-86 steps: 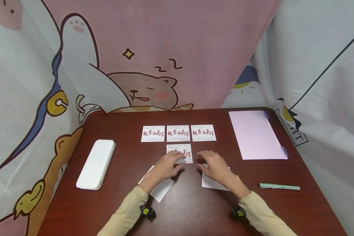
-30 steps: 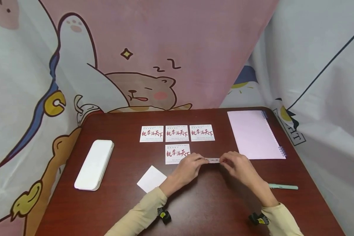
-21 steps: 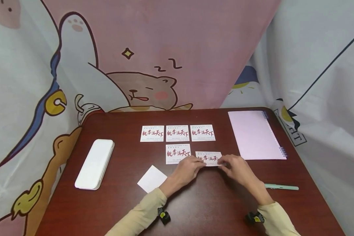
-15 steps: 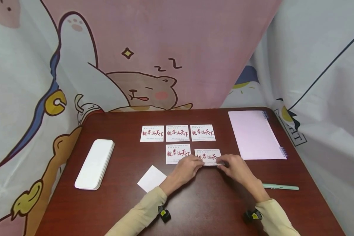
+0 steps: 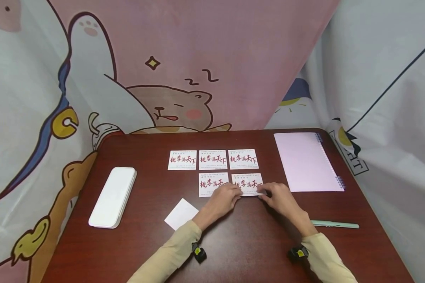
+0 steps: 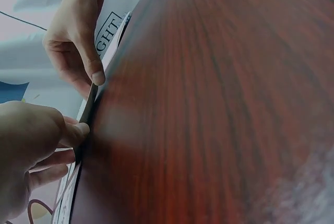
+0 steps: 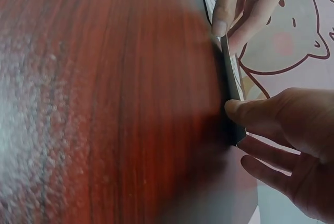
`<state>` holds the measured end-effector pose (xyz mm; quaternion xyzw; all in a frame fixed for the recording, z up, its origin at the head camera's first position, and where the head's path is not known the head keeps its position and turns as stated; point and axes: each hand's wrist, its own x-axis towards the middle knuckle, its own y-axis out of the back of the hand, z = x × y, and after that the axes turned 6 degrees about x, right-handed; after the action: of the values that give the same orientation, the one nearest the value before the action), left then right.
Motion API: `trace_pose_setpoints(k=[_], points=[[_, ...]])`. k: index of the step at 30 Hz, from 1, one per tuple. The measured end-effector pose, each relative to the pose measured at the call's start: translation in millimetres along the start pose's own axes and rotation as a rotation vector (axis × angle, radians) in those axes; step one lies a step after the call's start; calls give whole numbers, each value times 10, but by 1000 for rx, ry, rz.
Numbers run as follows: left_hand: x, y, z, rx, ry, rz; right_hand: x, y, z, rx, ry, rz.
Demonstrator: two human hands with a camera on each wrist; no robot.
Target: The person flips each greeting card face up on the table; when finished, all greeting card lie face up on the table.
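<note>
Behind everything hangs a cloth backdrop (image 5: 198, 59) — pink in the middle, white at the sides — printed with a sleeping cartoon bear, a small star and "zz" marks. On the white cloth at the right, the letters "GHT" can be read in the left wrist view; the rest of the word is cut off.

In front of it stands the dark red wood-grain counter (image 5: 233, 251). At its far right lies a pale pink spiral notebook (image 5: 306, 161), closed, with its wire binding along the right edge. At the left lies a white oblong case (image 5: 112, 196). A mint-green pen (image 5: 334, 225) lies near the right edge, well apart from the cards.

Three white cards (image 5: 213, 159) sit side by side in a row at the middle, each bearing large red brush characters with finer print too small to read. Below the middle one lies a fourth card (image 5: 211, 184) of the same kind. A blank white card (image 5: 180, 214) lies askew nearer the person.

The fifth printed card (image 5: 247, 183) lies just beside the fourth, under the row's right-hand card. The left hand (image 5: 224, 198) pinches its near left corner and the right hand (image 5: 277, 196) pinches its near right corner — thumbs and fingertips closed on the near edge of the card, as both wrist views show.
</note>
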<state>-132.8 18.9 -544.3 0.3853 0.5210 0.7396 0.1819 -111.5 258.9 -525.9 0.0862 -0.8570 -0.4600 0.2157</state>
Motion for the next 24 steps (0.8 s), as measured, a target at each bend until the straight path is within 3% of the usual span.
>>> trace_pose_setpoints(k=[18, 24], points=[[8, -40, -59, -2, 13, 30, 55, -51, 5, -10, -27, -22], [-55, 83, -102, -26, -7, 59, 92, -26, -75, -6, -28, -1]])
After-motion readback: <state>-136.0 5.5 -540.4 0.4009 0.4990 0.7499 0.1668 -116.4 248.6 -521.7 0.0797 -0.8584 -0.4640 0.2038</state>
